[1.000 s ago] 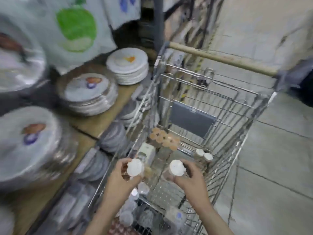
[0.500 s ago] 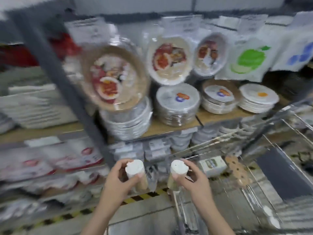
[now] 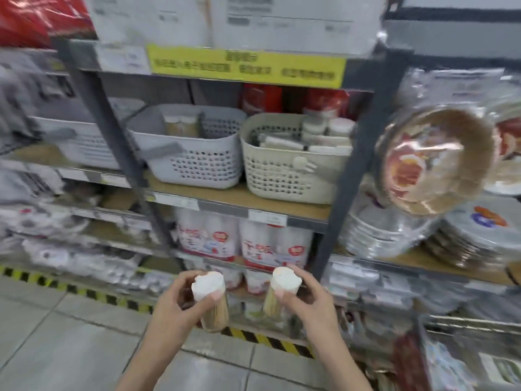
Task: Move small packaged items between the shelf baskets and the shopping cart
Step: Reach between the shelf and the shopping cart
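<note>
Head view, read from nine o'clock round to three: at the far left the shelving is blurred, with a pale basket on the middle shelf and wrapped white packs below it that cannot be made out. Just right of the dark upright post, the grey basket sits on the wooden shelf board, with a few capped containers standing at its back. Touching it on the right is the beige basket, crowded with white packaged items and a white-capped tub at its rear corner. At twelve o'clock, above both baskets, runs a yellow sign strip whose print is too blurred to read. Below the baskets stand bags of white cups with red labels. At six o'clock, low and in front of the shelves, the left hand grips the left toothpick jar, fingers curled round its white cap and its clear body of wooden sticks hanging beneath. Just beside it, apart and not touching, the right hand pinches the right toothpick jar by its white cap in the same way. Both jars are held upright above the yellow-and-black floor stripe. At three o'clock, wrapped stacks of paper plates lean and pile on the next shelf bay.
</note>
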`<action>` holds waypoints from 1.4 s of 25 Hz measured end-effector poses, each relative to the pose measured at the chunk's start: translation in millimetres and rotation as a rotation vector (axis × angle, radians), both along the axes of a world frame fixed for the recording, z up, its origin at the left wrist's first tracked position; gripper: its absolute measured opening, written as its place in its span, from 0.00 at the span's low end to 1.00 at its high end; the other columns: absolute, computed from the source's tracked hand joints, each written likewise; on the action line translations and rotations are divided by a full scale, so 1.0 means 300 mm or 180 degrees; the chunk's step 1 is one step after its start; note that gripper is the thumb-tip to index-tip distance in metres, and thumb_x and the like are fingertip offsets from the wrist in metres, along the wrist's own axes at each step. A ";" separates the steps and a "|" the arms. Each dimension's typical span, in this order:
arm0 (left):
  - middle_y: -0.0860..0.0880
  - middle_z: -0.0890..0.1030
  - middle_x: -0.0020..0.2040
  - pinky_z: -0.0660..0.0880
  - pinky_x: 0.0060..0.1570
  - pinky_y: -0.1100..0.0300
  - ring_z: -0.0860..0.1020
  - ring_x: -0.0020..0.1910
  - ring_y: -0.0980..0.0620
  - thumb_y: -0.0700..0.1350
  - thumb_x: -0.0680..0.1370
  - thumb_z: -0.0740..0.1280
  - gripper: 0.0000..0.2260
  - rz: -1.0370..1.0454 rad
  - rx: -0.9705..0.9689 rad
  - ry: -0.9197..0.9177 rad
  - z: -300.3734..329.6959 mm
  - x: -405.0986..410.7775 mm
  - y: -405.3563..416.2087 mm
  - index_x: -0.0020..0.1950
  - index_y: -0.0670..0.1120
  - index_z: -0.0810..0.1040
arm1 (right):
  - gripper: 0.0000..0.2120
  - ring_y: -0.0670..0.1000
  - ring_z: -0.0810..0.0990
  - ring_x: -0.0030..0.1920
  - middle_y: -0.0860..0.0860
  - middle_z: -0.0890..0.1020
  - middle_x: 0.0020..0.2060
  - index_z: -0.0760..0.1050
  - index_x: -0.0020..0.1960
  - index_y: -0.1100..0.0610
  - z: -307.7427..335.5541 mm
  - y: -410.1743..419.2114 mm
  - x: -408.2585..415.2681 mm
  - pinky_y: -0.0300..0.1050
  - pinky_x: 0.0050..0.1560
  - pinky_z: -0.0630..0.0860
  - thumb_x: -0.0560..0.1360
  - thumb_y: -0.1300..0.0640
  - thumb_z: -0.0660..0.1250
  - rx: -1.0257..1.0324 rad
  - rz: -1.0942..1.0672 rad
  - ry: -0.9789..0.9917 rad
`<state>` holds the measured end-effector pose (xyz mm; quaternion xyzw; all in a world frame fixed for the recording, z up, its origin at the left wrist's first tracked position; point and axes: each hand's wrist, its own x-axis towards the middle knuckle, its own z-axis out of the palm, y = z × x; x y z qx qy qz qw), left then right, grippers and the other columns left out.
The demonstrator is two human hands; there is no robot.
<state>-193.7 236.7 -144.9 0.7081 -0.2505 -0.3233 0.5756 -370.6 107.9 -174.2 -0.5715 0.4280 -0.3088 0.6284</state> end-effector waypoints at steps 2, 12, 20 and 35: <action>0.53 0.82 0.46 0.75 0.42 0.61 0.79 0.38 0.64 0.36 0.71 0.72 0.12 0.0076 0.0004 -0.0089 0.013 0.107 0.034 0.49 0.50 0.78 | 0.21 0.39 0.76 0.51 0.38 0.78 0.52 0.76 0.48 0.40 0.020 0.024 0.127 0.37 0.49 0.77 0.69 0.66 0.74 -0.0015 0.0184 -0.0062; 0.56 0.83 0.42 0.76 0.36 0.69 0.79 0.38 0.61 0.42 0.72 0.70 0.08 0.0281 -0.0502 -0.0532 0.265 0.436 -0.188 0.50 0.51 0.80 | 0.19 0.43 0.80 0.53 0.41 0.83 0.50 0.80 0.54 0.47 0.292 -0.217 0.463 0.48 0.56 0.78 0.65 0.60 0.77 -0.0508 0.0607 -0.0392; 0.48 0.81 0.45 0.78 0.40 0.65 0.81 0.40 0.56 0.49 0.76 0.66 0.11 0.0561 -0.0929 -0.0106 0.411 0.670 -0.464 0.54 0.44 0.79 | 0.17 0.46 0.81 0.50 0.43 0.83 0.48 0.78 0.51 0.43 0.468 -0.439 0.722 0.47 0.52 0.80 0.64 0.50 0.74 -0.0960 0.0611 -0.0621; 0.48 0.77 0.61 0.64 0.50 0.66 0.74 0.61 0.51 0.51 0.72 0.72 0.24 -0.0917 0.0464 -0.2858 0.451 0.997 -0.854 0.65 0.46 0.72 | 0.10 0.47 0.77 0.47 0.48 0.81 0.49 0.78 0.50 0.51 0.513 -0.700 1.000 0.36 0.45 0.66 0.71 0.51 0.74 -0.1424 0.0201 0.0989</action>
